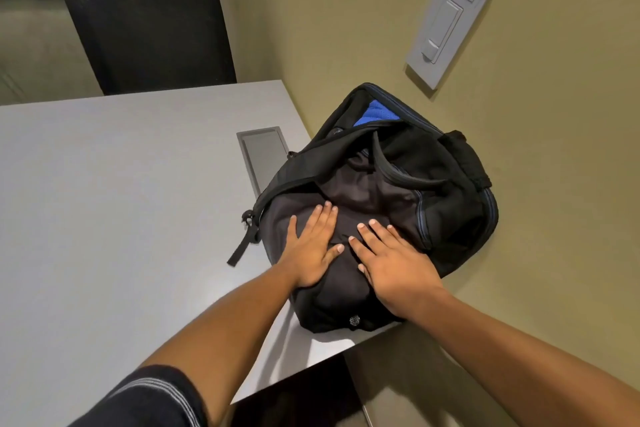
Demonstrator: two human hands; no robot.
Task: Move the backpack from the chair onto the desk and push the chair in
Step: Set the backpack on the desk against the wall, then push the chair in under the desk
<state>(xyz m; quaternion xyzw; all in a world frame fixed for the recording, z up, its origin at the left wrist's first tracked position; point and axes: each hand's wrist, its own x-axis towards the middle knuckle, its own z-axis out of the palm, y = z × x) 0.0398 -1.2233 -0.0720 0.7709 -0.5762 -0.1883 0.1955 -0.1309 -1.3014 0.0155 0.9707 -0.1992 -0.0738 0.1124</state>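
Note:
A black and grey backpack (398,184) with blue trim lies on the right end of the grey desk (104,201), against the olive wall. Its top is partly unzipped and shows a blue lining. My left hand (313,246) lies flat on the backpack's front panel, fingers spread. Beside it, my right hand (391,263) also presses flat on the bag. Neither hand grips anything. A black chair (149,35) stands at the far side of the desk, only its backrest showing.
A grey cable hatch (263,152) is set into the desk just left of the backpack. A light switch plate (446,24) is on the wall above the bag. The desk's near right corner (346,350) sits below the bag's bottom end.

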